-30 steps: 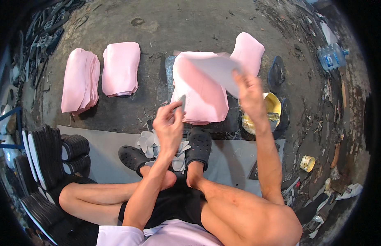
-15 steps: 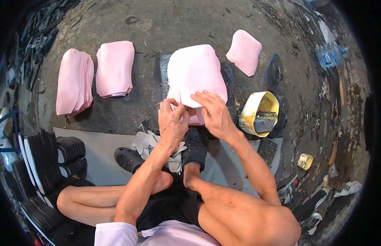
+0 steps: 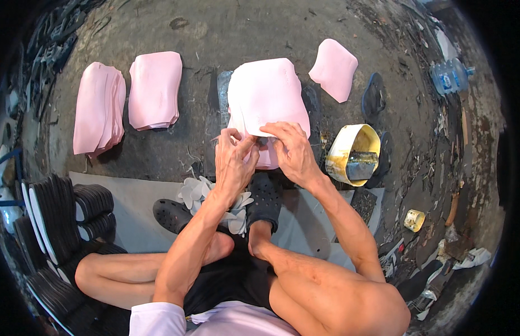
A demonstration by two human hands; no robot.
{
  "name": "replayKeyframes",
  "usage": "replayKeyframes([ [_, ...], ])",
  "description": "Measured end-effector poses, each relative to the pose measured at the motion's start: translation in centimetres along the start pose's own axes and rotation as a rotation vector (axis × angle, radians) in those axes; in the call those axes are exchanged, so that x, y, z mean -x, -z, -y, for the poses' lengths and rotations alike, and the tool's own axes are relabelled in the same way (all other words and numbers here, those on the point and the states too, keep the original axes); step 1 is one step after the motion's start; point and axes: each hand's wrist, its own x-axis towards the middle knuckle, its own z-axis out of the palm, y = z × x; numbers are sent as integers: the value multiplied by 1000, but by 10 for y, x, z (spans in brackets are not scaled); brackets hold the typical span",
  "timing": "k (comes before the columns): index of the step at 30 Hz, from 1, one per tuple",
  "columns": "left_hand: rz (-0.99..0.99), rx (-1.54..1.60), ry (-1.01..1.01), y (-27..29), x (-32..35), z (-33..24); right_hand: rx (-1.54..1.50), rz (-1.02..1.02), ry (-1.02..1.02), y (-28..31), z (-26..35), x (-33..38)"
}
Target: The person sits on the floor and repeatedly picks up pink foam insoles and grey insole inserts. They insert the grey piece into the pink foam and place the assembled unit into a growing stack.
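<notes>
Pink sheet stack [image 3: 266,95] on floor, centre | L hand [image 3: 233,162] + R hand [image 3: 291,150] pinch its near edge, fingers narrow | yellow tub [image 3: 352,152] just R | two more pink stacks [image 3: 155,89] well L

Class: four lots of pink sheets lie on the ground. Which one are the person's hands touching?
The middle pile, directly ahead; both the left hand and right hand pinch its near edge. The other three lie untouched.

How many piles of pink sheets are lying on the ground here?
4: a far-left pile, a second pile beside it, the middle pile under both hands, and a small pile to the upper right. Others may lie out of view.
</notes>
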Motion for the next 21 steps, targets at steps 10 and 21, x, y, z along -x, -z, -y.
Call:
replayKeyframes([
  [10,-12,40,42,-2,-1,-3,-193,6,-204,15,-4,-12],
  [21,-285,106,148,-25,15,-22,15,-25,-4,-5,-5,-1],
])
